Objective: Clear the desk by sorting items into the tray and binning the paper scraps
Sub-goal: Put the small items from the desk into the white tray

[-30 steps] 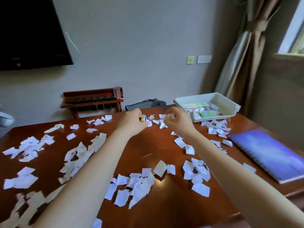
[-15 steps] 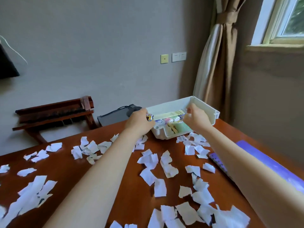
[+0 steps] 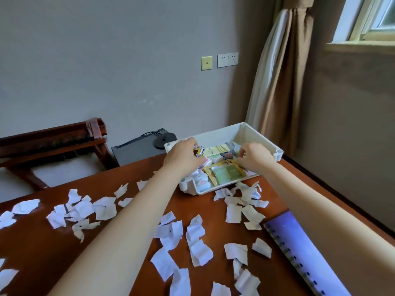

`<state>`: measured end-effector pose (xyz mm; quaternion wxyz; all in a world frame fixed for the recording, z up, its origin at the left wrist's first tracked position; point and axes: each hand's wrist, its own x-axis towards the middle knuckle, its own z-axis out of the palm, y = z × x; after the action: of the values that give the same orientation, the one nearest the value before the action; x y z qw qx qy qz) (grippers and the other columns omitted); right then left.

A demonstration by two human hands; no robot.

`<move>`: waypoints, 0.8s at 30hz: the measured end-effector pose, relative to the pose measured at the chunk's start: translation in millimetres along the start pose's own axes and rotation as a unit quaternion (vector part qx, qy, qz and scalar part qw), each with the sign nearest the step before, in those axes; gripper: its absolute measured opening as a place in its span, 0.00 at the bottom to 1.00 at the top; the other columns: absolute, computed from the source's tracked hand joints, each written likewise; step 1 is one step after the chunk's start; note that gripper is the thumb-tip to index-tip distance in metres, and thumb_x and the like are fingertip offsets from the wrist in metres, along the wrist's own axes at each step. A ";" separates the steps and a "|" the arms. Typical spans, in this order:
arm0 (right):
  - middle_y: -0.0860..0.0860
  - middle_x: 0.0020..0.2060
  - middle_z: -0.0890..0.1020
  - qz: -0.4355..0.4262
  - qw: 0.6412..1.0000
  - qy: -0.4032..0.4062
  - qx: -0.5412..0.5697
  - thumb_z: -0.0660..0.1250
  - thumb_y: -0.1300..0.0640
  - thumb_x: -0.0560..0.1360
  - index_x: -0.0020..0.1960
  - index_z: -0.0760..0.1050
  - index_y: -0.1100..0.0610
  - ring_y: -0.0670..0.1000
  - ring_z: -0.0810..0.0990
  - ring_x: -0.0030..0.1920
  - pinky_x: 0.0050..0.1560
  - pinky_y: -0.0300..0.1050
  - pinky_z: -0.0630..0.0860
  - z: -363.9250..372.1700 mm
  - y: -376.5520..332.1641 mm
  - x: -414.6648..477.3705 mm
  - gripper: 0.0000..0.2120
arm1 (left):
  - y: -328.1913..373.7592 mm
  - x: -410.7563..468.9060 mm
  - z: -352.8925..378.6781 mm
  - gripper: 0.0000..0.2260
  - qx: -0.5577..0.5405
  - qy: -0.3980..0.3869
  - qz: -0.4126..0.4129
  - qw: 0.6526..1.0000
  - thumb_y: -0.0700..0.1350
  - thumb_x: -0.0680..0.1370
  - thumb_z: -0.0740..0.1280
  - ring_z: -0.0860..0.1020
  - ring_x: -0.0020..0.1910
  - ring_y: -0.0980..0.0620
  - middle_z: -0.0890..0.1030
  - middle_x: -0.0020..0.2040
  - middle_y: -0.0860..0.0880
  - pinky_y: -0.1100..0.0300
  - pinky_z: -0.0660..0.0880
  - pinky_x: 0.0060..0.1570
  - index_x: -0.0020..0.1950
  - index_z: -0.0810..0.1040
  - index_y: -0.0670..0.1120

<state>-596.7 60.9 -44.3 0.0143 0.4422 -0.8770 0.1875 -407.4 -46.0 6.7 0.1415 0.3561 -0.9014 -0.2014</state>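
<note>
Pinching glossy packet, left hand overhangs rectangular tray.

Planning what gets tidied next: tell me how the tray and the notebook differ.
The tray is white with raised walls; the notebook is purple and flat. The tray holds packets; the notebook's visible cover is bare. Both sit on the desk.

No legible text in view.
Cream card in the tray carries a line of small print, too blurred to read; green packet and yellow packet show printing, illegible; patterned wrapper pinched in the left hand shows coloured marks only; yellow wall plate bears a small dark triangle.
</note>
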 end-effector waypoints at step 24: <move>0.54 0.53 0.80 0.005 0.994 0.105 0.042 0.52 0.57 0.78 0.59 0.74 0.56 0.56 0.77 0.52 0.47 0.49 0.75 -32.2 59.8 -15.8 0.15 | 115.0 39.6 99.7 0.05 0.087 -0.097 0.079 0.988 0.46 0.72 0.67 0.77 0.40 0.46 0.79 0.39 0.48 0.56 0.75 0.38 0.41 0.78 0.45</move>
<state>-638.4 116.2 -36.3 0.0865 0.4164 -0.8639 0.2697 -542.4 28.9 -23.1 0.0369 0.2736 -0.9502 -0.1443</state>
